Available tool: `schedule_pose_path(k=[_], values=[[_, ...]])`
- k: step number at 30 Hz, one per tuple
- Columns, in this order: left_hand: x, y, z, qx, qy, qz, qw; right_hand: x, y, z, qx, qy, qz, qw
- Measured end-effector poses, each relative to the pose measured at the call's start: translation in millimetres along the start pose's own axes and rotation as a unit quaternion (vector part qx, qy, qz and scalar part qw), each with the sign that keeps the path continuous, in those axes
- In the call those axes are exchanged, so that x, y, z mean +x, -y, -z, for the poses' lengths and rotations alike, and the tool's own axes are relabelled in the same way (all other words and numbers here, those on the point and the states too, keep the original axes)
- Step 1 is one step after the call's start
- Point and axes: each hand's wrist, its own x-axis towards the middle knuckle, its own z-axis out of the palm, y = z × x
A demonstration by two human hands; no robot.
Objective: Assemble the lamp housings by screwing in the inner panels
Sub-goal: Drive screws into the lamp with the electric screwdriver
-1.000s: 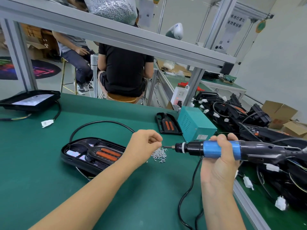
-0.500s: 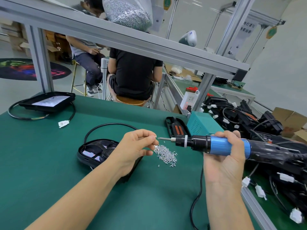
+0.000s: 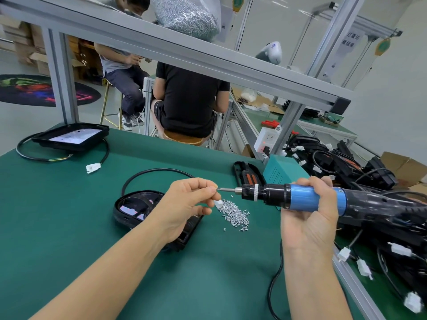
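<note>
- Head view: left hand (image 3: pixel 184 204) pinches a small screw (image 3: pixel 216 187) in its fingers (image 3: pixel 205 192) at the screwdriver (image 3: pixel 300 199) tip.
- Right hand (image 3: pixel 309 218) grips the screwdriver's blue barrel.
- Lamp housing (image 3: pixel 138 209) lies on the green counter (image 3: pixel 69 227) beneath the left hand, beside a screw pile (image 3: pixel 235 214).

My left hand (image 3: pixel 184 204) pinches a screw (image 3: pixel 216 187) at the bit of the electric screwdriver (image 3: pixel 300 199), gripped in my right hand (image 3: pixel 309 218), mid-frame.

Two bare forearms, entering from the bottom of the frame, left from lower left, right from lower right. No sleeves, gloves, rings or watch anywhere in view. Left hand (image 3: pixel 184 204) and right hand (image 3: pixel 309 218) uncovered, nails short and plain.
</note>
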Motion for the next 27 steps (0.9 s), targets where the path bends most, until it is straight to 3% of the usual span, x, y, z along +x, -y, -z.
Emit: schedule_pose_path(k=[7,12,16,21,25,27], values=[[3.6,-9.3,9.5,0.066,0.002,-0.023,0.998,2.1,-3.8,-2.0,0.013,0.004,-0.012,1.0],[10.4,-16.8,27.2,0.17,0.003,-0.046,0.984,7.8,-14.2,-5.1,-0.004,0.022,-0.022,1.0],[16.7,-15.2,47.0,0.283,-0.06,-0.076,0.954,13.1,-30.7,-1.6,-0.075,0.045,-0.001,0.996],[11.2,5.6,56.4,0.416,-0.082,-0.085,0.902,13.1,-54.8,10.3,-0.147,0.083,0.018,0.985],[-2.5,17.9,59.7,0.329,-0.077,-0.05,0.94,11.6,-64.0,17.2,-0.165,0.1,0.011,0.981],[-8.3,21.0,59.6,0.318,-0.084,-0.056,0.943,11.3,-66.4,18.3,-0.166,0.11,0.005,0.98]])
